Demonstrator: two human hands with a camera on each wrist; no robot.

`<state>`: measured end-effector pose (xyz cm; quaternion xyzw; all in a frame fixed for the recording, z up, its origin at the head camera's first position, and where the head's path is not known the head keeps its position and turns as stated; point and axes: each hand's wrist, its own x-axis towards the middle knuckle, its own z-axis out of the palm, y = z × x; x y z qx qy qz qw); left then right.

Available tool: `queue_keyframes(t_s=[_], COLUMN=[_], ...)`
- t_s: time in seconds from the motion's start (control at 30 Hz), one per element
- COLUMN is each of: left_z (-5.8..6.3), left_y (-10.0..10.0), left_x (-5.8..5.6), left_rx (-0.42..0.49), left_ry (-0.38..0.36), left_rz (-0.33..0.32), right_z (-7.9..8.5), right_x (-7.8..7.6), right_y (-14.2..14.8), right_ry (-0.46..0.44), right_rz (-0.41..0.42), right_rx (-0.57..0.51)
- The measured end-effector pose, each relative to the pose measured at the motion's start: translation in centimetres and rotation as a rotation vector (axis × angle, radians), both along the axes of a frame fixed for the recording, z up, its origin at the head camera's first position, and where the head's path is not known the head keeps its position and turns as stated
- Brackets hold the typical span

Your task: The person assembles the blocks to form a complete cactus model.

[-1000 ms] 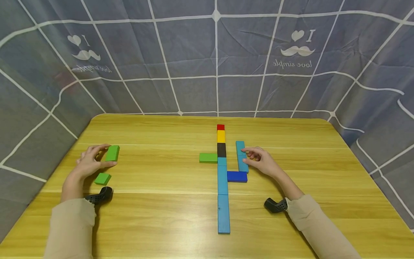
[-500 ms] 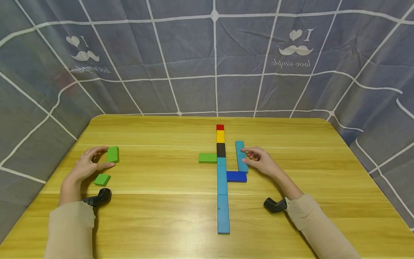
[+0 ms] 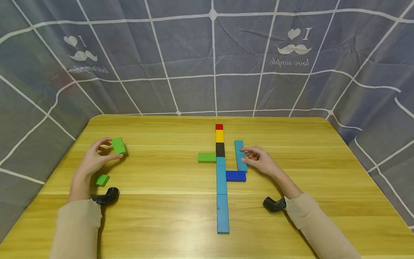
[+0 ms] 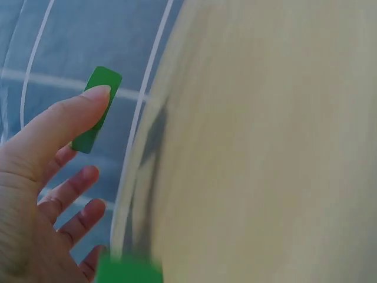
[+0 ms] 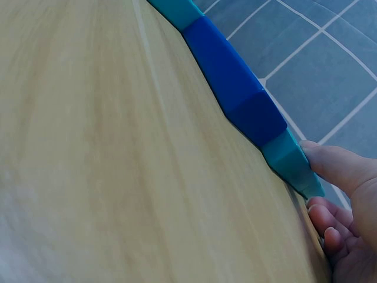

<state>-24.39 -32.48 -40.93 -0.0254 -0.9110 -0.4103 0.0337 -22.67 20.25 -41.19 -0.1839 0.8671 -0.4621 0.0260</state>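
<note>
My left hand [image 3: 92, 158] pinches a green block [image 3: 119, 145] between thumb and fingers at the left of the table. In the left wrist view the held green block [image 4: 97, 109] stands tilted, with the thumb across its face. Another green block [image 3: 102, 180] lies below that hand. On the right, my right hand [image 3: 262, 161] rests thumb and index fingertips on two light blue blocks [image 3: 239, 145] set end to end; its other fingers are loosely curled. In the right wrist view the thumb touches the light blue block [image 5: 293, 165] beside the dark blue block [image 5: 232, 76].
A central row runs red [image 3: 219, 127], yellow [image 3: 219, 136], black [image 3: 220, 149], then light blue [image 3: 222, 214] toward me. A green block [image 3: 207, 158] juts left from it, a dark blue block [image 3: 235, 176] right. A grey curtain [image 3: 187, 46] hangs behind the table [image 3: 155, 223].
My left hand has lifted the green block and carried it slightly right and away from me, turning it. The right hand has stayed in place on the light blue blocks.
</note>
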Motion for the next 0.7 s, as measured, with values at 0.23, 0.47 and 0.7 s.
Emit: queue_keyframes(t_s=[0.23, 0.47, 0.7], left_z=[0.3, -1.0, -1.5], left_y=[4.1, 8.8, 13.2], left_x=[-1.9, -4.3, -5.6], left_rx=[0.057, 0.091, 0.127], left_ry=[0.033, 0.072, 0.026], left_rz=[-0.069, -0.150, -0.229], right_z=[0.1, 0.0, 0.0], right_x=[0.0, -0.1, -0.1], right_y=[0.0, 0.0, 0.1], right_ry=[-0.003, -0.013, -0.008], right_rz=[0.001, 0.002, 0.005], right_rx=[-0.013, -0.017, -0.012])
